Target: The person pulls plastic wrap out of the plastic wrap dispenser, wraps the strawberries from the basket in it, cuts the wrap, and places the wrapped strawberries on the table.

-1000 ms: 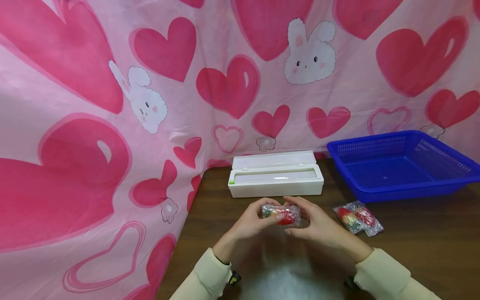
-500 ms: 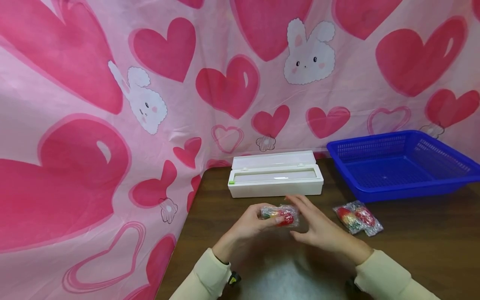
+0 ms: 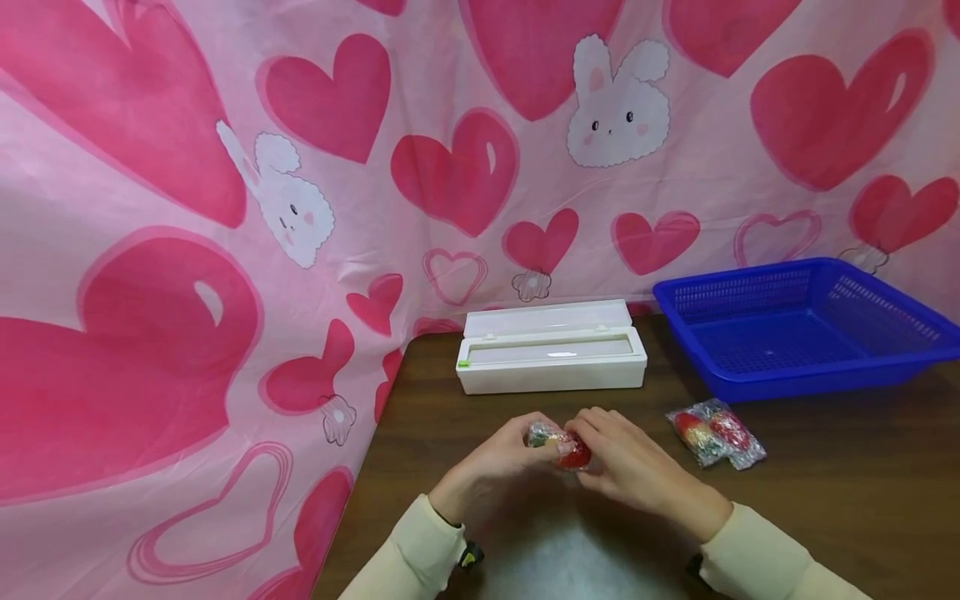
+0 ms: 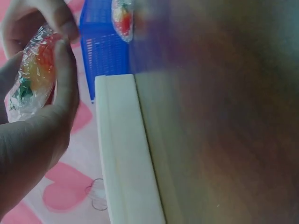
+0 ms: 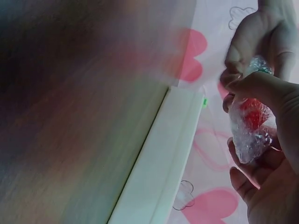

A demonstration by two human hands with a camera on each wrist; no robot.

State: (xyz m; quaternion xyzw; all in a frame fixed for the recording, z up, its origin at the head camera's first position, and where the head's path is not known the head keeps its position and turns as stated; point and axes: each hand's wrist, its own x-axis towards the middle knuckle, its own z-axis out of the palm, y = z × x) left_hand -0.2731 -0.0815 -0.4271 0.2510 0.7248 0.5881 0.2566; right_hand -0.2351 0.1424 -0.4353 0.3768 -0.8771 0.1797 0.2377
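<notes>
Between both hands, above the table, is a clear-film-wrapped strawberry-like fruit point(image 3: 576, 455), red and yellow with a green leafy end. My left hand point(image 3: 510, 454) grips its green end, the thumb lying along the near side. With curled fingers and thumb, my right hand point(image 3: 630, 462) holds the red end. In the left wrist view, the wrapped fruit point(image 4: 35, 74) shows its green end towards the left palm. The right wrist view shows crinkled loose film point(image 5: 252, 144) over the right fingers. Two more wrapped fruits point(image 3: 716, 433) lie on the table to the right.
A white cling-film box point(image 3: 551, 379) with its lid raised stands behind the hands. The blue plastic basket point(image 3: 832, 375) sits at the back right. A pink heart-print cloth point(image 3: 300, 208) hangs behind and left of the brown table point(image 3: 825, 500).
My right hand, apart from the wrapped fruit half a second ago with its thumb and fingers spread, has moved left and closed on the red end. My left hand keeps its grip.
</notes>
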